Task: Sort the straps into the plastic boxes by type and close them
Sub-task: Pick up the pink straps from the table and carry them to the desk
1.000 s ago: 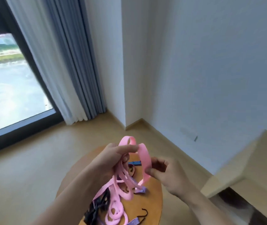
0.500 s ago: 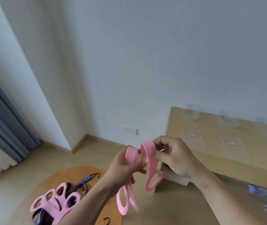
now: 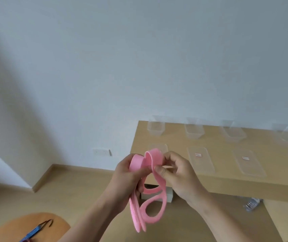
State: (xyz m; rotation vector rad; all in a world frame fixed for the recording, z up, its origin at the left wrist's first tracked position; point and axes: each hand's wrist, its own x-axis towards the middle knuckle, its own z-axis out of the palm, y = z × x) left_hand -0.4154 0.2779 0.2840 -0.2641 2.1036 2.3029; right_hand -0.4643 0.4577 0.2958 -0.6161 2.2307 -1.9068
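Fingers (image 3: pixel 173 158) of L hand (image 3: pixel 125 177) & R hand (image 3: pixel 181 177) tight round pink strap (image 3: pixel 155 154).

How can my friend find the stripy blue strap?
Look at the round wooden table in the bottom left corner. The blue striped strap lies on it, with a dark hook at its end. The pink strap, the only other one in view, is held up by the left hand and the right hand.
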